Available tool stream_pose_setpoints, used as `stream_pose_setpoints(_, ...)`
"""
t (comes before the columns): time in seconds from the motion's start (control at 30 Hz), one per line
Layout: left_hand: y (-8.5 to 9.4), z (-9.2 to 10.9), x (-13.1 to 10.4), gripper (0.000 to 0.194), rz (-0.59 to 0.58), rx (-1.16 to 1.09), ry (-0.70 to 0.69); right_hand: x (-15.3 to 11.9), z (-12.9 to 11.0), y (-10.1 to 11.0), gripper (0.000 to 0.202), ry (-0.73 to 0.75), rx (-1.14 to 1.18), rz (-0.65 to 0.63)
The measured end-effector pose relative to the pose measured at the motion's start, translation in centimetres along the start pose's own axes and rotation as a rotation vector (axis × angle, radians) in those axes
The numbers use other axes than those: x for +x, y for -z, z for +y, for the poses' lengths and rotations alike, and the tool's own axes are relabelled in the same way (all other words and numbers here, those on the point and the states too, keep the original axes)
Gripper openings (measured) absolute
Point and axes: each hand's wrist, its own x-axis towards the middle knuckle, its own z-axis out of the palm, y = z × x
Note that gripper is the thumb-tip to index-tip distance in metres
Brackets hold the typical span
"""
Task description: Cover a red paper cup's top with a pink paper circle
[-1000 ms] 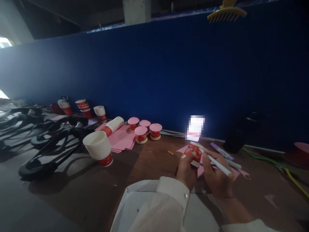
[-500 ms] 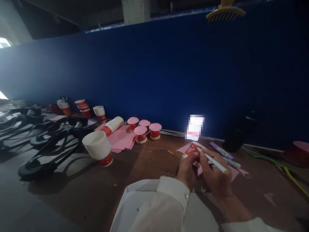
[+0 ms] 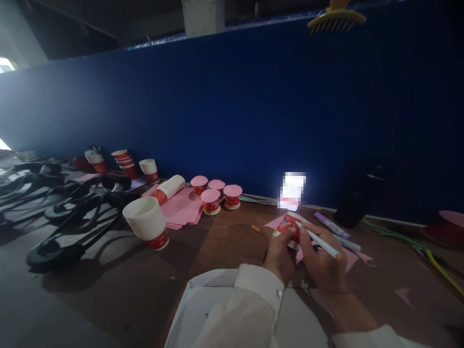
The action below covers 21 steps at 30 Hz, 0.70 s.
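Note:
My left hand (image 3: 280, 257) is closed on a short red paper cup (image 3: 286, 222) with a printed pattern, tilted over pink paper. In my right hand (image 3: 328, 268) is a white marker (image 3: 325, 245) with an orange end, gripped like a pen. Its other end points at the cup, but fingers hide whether the tip touches. Pink paper (image 3: 351, 260) lies beneath and beside both hands. Just beyond the right hand are a purple marker (image 3: 331, 225) and another pale marker (image 3: 350, 243).
Several short red cups with pink tops (image 3: 232, 191) stand left of my hands. Further left are stacked paper cups (image 3: 145, 220), pink sheets (image 3: 183, 208) and black headsets (image 3: 81, 232). A lit phone (image 3: 293, 191) leans on the blue partition (image 3: 232, 106). A white box (image 3: 203, 295) sits in front.
The cup has turned very slightly in my left hand, and a bit more of its printed side shows. Both hands keep their hold.

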Motion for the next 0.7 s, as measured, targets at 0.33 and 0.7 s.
stream_pose_setpoints(0.33,-0.34,0.33,-0.25,0.026,0.020,-0.031,0.014,-0.01,-0.07,-0.02,0.021,0.002,-0.023,0.015)
stream_pose_setpoints(0.7,0.55,0.03,0.49,0.026,0.009,-0.055,0.005,-0.06,0.15,-0.12,0.024,-0.041,-0.019,-0.010)
